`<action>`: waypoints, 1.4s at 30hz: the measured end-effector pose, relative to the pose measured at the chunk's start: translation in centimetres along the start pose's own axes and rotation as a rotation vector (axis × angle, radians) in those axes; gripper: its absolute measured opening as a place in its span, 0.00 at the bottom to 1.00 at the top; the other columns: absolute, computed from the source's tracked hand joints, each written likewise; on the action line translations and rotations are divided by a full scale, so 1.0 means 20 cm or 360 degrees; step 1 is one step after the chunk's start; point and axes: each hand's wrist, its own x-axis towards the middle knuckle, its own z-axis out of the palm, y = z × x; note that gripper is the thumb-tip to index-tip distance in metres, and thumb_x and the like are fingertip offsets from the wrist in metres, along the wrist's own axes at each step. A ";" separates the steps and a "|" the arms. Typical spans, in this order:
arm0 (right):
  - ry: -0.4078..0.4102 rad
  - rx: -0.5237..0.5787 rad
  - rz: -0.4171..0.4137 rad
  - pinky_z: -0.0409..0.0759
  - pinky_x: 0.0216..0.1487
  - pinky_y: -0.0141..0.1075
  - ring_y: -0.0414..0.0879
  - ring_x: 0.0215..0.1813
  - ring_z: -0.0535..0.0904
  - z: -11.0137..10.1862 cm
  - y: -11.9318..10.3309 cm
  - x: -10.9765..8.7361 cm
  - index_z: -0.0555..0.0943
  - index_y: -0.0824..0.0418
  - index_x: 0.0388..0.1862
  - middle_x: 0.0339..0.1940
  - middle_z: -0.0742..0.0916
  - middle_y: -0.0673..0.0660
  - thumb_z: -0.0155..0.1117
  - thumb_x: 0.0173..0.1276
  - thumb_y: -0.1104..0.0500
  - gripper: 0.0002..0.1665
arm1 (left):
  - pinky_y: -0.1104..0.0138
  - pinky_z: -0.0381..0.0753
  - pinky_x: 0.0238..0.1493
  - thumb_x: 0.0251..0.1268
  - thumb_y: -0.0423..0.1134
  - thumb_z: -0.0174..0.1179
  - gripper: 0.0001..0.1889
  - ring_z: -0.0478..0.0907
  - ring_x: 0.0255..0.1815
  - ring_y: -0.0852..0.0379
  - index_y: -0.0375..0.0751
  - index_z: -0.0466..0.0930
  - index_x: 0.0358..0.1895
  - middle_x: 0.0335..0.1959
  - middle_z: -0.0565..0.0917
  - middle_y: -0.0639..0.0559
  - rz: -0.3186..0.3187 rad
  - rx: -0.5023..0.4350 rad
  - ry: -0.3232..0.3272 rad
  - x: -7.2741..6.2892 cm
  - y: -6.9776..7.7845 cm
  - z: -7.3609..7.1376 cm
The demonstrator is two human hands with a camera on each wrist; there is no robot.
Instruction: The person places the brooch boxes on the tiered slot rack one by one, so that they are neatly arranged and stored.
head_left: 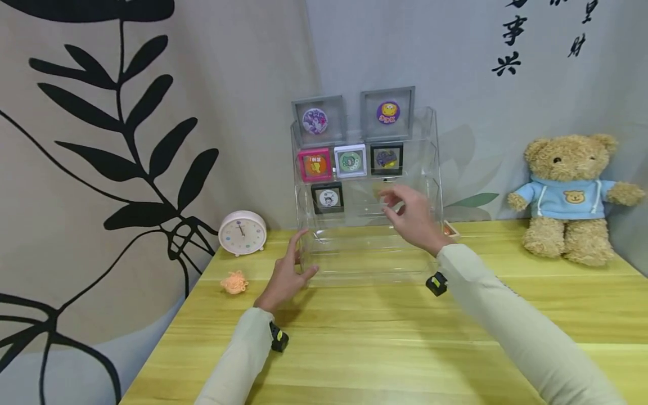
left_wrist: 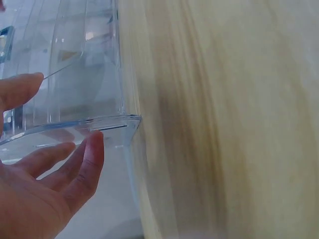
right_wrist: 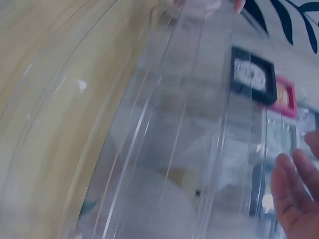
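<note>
A clear tiered display rack (head_left: 364, 270) stands upright on the wooden table. My left hand (head_left: 284, 281) grips its left side panel, the thumb (left_wrist: 22, 90) on one face and fingers (left_wrist: 89, 169) on the other. Before the rack's third tier my right hand (head_left: 414, 218) is raised with nothing between its loosely bent fingers (right_wrist: 286, 191). Left of it on that tier sits a black frame with a white badge (head_left: 328, 198). One tier up are a pink frame (head_left: 315, 164), a white frame (head_left: 350, 161) and a black frame (head_left: 387, 159). Two grey frames (head_left: 319, 120) occupy the top.
A round white clock (head_left: 242, 233) and a peach yarn-like clump (head_left: 235, 282) are left of the rack. Partly hidden by my right hand, a small light-edged item (head_left: 450, 230) lies on the table. A teddy bear (head_left: 569, 199) sits at the right, with a patterned curtain (head_left: 253, 112) behind.
</note>
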 end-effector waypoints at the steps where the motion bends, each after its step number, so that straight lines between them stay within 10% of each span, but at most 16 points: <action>1: 0.0030 -0.0031 -0.0016 0.85 0.36 0.33 0.52 0.40 0.83 -0.03 0.02 -0.02 0.82 0.67 0.50 0.39 0.87 0.63 0.64 0.66 0.72 0.13 | 0.39 0.83 0.59 0.66 0.37 0.67 0.47 0.76 0.66 0.30 0.67 0.47 0.79 0.70 0.70 0.26 0.0009 0.0007 -0.0001 0.00 0.00 0.00; 10: 0.0490 -0.0111 -0.0068 0.72 0.30 0.10 0.24 0.30 0.76 -0.25 0.18 -0.10 0.85 0.70 0.39 0.30 0.89 0.64 0.61 0.68 0.71 0.07 | 0.36 0.78 0.64 0.66 0.38 0.67 0.47 0.75 0.67 0.31 0.76 0.45 0.77 0.71 0.70 0.27 0.0011 0.0016 -0.0009 0.00 0.01 -0.01; 16: 0.0663 -0.0002 0.0373 0.72 0.25 0.15 0.21 0.25 0.74 -0.32 0.36 -0.11 0.85 0.67 0.42 0.24 0.82 0.40 0.56 0.73 0.63 0.11 | 0.37 0.81 0.61 0.66 0.37 0.67 0.47 0.76 0.66 0.31 0.74 0.47 0.77 0.71 0.70 0.26 0.0012 0.0016 0.0004 0.00 0.01 -0.01; 26: -0.0221 -0.0390 0.0684 0.82 0.35 0.45 0.59 0.37 0.83 -0.28 0.70 -0.17 0.78 0.71 0.58 0.44 0.86 0.72 0.51 0.75 0.60 0.20 | 0.36 0.75 0.66 0.66 0.38 0.67 0.47 0.76 0.67 0.31 0.77 0.46 0.77 0.72 0.69 0.29 0.0003 0.0023 -0.0005 0.00 0.01 -0.01; 31: -0.0598 -0.0561 0.0755 0.74 0.61 0.64 0.74 0.57 0.76 -0.21 0.82 -0.18 0.67 0.74 0.70 0.58 0.80 0.80 0.53 0.72 0.57 0.32 | 0.35 0.76 0.65 0.67 0.38 0.66 0.47 0.76 0.67 0.31 0.75 0.45 0.78 0.71 0.70 0.28 0.0020 0.0022 0.0001 0.00 0.01 -0.01; 35: -0.0693 -0.0707 0.0659 0.60 0.67 0.74 0.80 0.64 0.70 -0.16 0.89 -0.18 0.69 0.76 0.66 0.61 0.78 0.81 0.53 0.73 0.57 0.30 | 0.35 0.77 0.64 0.67 0.37 0.66 0.47 0.76 0.66 0.31 0.71 0.46 0.79 0.71 0.71 0.27 0.0014 0.0013 0.0001 0.00 0.01 0.00; 42: -0.0651 -0.0640 0.0589 0.69 0.64 0.73 0.78 0.59 0.76 -0.14 0.94 -0.20 0.73 0.74 0.59 0.54 0.82 0.80 0.56 0.71 0.57 0.25 | 0.37 0.80 0.61 0.65 0.37 0.67 0.47 0.77 0.65 0.31 0.71 0.47 0.78 0.70 0.71 0.27 -0.0017 -0.0019 0.0001 -0.01 0.02 0.00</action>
